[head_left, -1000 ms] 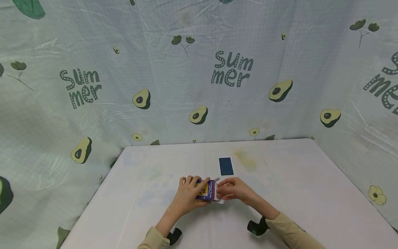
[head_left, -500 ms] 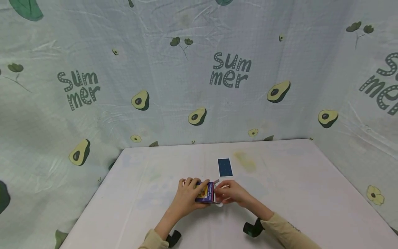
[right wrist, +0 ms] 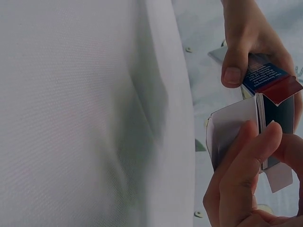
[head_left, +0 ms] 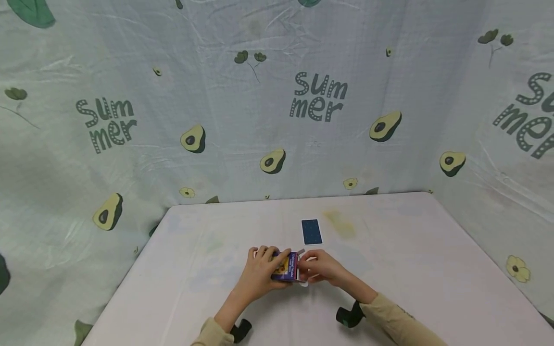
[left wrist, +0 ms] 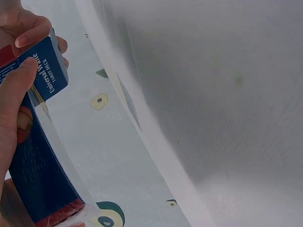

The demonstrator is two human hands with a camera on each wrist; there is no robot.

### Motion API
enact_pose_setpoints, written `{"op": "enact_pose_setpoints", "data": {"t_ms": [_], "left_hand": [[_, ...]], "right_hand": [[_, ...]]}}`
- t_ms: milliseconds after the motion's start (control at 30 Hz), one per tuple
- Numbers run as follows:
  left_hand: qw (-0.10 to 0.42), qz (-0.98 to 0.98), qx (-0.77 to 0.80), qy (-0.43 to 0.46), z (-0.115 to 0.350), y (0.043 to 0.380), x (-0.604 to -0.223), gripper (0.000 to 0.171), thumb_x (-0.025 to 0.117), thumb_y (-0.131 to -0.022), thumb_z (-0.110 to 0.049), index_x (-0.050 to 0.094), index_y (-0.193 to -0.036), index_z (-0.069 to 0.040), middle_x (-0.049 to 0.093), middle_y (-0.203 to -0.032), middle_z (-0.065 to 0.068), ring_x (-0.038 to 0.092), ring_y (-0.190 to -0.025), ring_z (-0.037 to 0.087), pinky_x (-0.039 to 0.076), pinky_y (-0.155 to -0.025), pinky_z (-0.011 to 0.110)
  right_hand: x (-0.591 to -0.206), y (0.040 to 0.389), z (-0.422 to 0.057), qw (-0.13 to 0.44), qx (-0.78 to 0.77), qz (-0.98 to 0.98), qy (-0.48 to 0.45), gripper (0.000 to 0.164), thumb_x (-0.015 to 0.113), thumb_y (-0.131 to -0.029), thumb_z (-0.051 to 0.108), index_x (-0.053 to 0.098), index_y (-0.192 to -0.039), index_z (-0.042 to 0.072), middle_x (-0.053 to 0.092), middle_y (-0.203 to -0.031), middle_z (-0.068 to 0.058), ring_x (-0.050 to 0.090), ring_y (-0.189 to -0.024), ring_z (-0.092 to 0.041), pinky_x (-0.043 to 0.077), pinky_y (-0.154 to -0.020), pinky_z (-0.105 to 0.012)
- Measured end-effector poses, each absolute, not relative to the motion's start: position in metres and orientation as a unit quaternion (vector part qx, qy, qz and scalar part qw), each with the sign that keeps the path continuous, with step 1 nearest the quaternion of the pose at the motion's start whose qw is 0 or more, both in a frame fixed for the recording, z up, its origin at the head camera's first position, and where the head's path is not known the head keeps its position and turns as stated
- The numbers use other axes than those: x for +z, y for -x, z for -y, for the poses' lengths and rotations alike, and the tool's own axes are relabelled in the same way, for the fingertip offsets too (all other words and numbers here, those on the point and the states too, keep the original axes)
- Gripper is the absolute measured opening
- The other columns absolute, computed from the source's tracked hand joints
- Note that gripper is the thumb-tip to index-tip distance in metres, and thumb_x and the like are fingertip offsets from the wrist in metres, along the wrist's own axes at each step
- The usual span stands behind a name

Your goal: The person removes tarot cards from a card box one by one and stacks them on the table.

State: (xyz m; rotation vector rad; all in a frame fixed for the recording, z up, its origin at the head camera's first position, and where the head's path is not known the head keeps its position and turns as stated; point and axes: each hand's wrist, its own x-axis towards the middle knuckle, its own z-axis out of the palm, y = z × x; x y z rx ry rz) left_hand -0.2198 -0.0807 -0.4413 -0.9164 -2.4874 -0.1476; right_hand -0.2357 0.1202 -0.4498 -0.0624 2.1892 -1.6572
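Over the white table (head_left: 389, 250), a dark blue tarot box (head_left: 285, 270) is gripped by the left hand (head_left: 258, 273), whose thumb is placed near the opened end. At that end, a flap (left wrist: 49, 78) lettered "Universal Waite Tarot Deck" is folded out, and the edges of the cards (right wrist: 261, 113) inside are exposed. The bent fingers of the right hand (head_left: 323, 269) are held at this opening; whether any card is pinched cannot be told. Beyond the box, a single blue-backed card (head_left: 312, 232) is laid flat, apart from both hands.
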Motion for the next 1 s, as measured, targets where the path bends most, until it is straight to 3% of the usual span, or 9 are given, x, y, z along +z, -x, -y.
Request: {"op": "enact_pose_setpoints", "data": {"t_ms": [400,1000], "left_hand": [[0.239,0.911,-0.048,0.333,0.0802,0.2193,-0.4428,0.077,0.072,-0.06,-0.058,0.049,-0.126,-0.027,0.053,-0.104,0.001,0.046,-0.092,0.017,0.034,-0.08,0.039],[0.236,0.912,-0.058,0.329,0.0802,0.2214,-0.4474,0.077,0.074,-0.059,-0.057,0.049,-0.126,-0.027,0.054,-0.104,0.002,0.047,-0.092,0.018,0.034,-0.081,0.041]], "right_hand": [[-0.4499,0.238,-0.1222,0.204,-0.592,-0.779,0.034,0.025,0.061,-0.085,0.021,0.057,-0.097,0.0,0.066,-0.076,-0.004,0.061,-0.06,-0.009,0.051,-0.054,-0.023],[-0.4519,0.2393,-0.1257,0.199,-0.603,-0.772,0.033,0.025,0.063,-0.082,0.02,0.057,-0.096,0.0,0.065,-0.083,-0.005,0.062,-0.064,-0.011,0.051,-0.057,-0.025]]}}
